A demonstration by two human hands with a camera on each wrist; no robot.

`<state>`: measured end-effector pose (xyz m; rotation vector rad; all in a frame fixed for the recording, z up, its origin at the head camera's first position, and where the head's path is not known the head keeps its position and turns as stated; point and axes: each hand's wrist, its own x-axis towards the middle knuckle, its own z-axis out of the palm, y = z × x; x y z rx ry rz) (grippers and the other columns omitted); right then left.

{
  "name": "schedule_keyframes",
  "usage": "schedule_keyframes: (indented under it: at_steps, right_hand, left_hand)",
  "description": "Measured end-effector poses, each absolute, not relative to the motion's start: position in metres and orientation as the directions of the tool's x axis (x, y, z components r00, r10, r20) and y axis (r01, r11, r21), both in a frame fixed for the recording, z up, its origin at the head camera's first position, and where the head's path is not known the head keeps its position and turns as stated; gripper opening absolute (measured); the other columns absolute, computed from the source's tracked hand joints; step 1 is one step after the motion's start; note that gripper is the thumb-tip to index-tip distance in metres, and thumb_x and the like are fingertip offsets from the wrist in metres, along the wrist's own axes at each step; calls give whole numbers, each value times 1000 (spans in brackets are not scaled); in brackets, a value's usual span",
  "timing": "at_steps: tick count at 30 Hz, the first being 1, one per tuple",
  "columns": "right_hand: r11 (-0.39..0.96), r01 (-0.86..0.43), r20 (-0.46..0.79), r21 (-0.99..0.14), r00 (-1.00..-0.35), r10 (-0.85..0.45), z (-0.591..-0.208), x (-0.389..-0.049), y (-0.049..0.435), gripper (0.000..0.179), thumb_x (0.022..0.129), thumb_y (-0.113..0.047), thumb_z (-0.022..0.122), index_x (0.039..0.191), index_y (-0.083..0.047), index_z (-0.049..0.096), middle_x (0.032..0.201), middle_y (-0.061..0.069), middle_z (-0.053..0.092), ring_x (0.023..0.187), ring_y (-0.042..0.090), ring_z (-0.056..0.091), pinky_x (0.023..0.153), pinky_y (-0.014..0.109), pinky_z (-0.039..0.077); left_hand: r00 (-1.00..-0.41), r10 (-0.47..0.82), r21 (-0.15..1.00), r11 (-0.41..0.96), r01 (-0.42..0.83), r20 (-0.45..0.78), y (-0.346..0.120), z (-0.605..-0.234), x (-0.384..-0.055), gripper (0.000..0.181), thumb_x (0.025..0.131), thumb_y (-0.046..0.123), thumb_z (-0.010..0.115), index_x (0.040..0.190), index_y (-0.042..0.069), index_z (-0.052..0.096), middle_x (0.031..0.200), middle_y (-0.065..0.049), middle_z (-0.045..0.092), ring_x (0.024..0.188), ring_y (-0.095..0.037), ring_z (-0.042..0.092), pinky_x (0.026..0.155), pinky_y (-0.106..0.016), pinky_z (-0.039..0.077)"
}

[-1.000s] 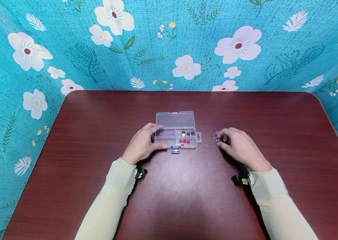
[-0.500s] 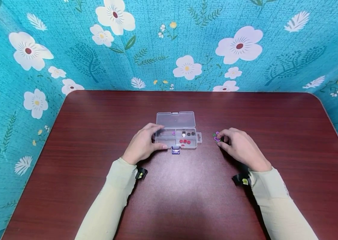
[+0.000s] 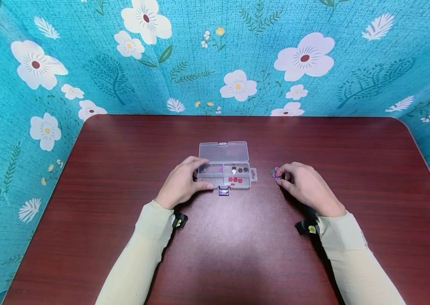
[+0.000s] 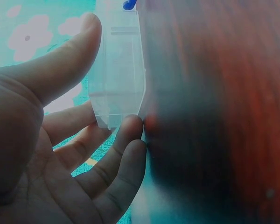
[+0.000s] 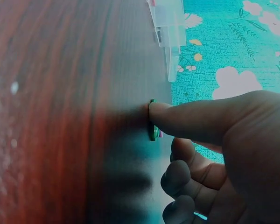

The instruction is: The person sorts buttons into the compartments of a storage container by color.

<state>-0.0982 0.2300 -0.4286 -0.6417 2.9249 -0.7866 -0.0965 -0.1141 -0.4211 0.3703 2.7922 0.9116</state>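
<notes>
My left hand (image 3: 180, 182) grips the left end of a clear plastic box (image 3: 209, 182), thumb at the front edge and fingers at the back. The box's lid (image 3: 223, 152) stands open behind it. A purple button (image 3: 220, 169) lies in the back left compartment, black buttons (image 3: 240, 170) and a white one in the back right, red buttons (image 3: 235, 179) in the front right. At a small pile of purple and green buttons (image 3: 273, 171), my right hand (image 3: 306, 186) has its thumb and index tips. The right thumb touches a green button (image 5: 152, 133); the index tip is hidden there.
The box and the pile rest on a dark red-brown wooden table (image 3: 222, 254). A blue latch (image 3: 223, 191) juts from the box's front, a hanging tab (image 3: 253, 174) from its right end. A blue flowered cloth (image 3: 199, 55) hangs behind the table.
My right thumb and index finger have shifted slightly among the buttons in the pile. The left hand and the box have stayed in place.
</notes>
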Motion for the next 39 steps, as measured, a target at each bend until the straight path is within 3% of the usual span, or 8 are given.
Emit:
schedule_keyframes:
  at_steps: [6,13,22,29,39]
  right_hand:
    - [783,-362,50,-505,-919,-392,-428,-98,230,7,89,-9,75,93,-13,71,79,-3,59,69,12,53,64,32,44]
    - [789,-356,47,-501,-921,-386,-428,-99,229,8,88,-7,75,89,-13,69,79,-3,58,69,13,52,64,33,43]
    - [802,-351,34,-483,-923,-383,-428,-99,228,8,88,-7,74,87,-13,69,79,-2,59,69,13,53,64,34,43]
    - [802,-360,41,-477,-921,-389,-426,-99,227,9,87,-7,74,86,-14,69,79,-3,59,69,13,53,64,34,44]
    - [801,-365,54,-475,-920,-387,-424,-97,226,9,88,-9,74,85,-16,69,79,-4,59,69,12,53,64,34,43]
  left_hand:
    - [-953,289,598,781,179,-93,-114,-422,-96,69,80,36,86,140,14,60,134,-3,58,106,-22,58,92,-41,48]
    - [-953,288,598,781,179,-92,-114,-422,-97,70,80,37,86,141,14,60,135,-3,58,115,-23,57,98,-43,47]
    - [-954,286,599,781,175,-94,-114,-421,-97,69,81,36,86,140,13,60,134,-3,58,107,-22,58,94,-41,48]
    - [-953,287,598,782,176,-96,-114,-420,-97,70,80,36,86,140,14,60,136,-3,57,118,-24,57,99,-43,46]
    - [-953,291,597,781,184,-87,-114,-420,-96,69,80,36,86,140,14,60,135,-3,58,108,-22,58,94,-41,47]
